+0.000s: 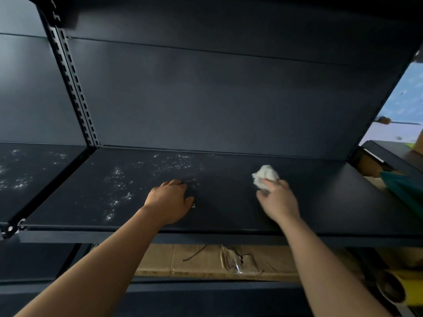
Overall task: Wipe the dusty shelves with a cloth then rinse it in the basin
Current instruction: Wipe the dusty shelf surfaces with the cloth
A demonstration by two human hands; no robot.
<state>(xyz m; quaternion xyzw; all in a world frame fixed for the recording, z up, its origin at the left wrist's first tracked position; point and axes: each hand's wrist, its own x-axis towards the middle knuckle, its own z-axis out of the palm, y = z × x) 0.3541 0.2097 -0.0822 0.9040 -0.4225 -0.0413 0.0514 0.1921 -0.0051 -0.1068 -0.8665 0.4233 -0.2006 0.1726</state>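
Note:
A dark metal shelf (pixel 229 202) fills the middle of the head view. White dust specks (pixel 119 191) cover its left half, and the right half looks clean. My right hand (pixel 278 200) is shut on a crumpled white cloth (pixel 265 176), pressing it onto the shelf right of centre. My left hand (pixel 170 199) rests flat on the shelf at the middle, fingers spread, holding nothing. No basin is in view.
A neighbouring shelf (pixel 29 175) at the left is also dusty, past a slotted upright (pixel 75 88). A flat cardboard box (pixel 206 259) lies on the shelf below. A teal object (pixel 405 186) and a yellow roll (pixel 409 287) sit at the right.

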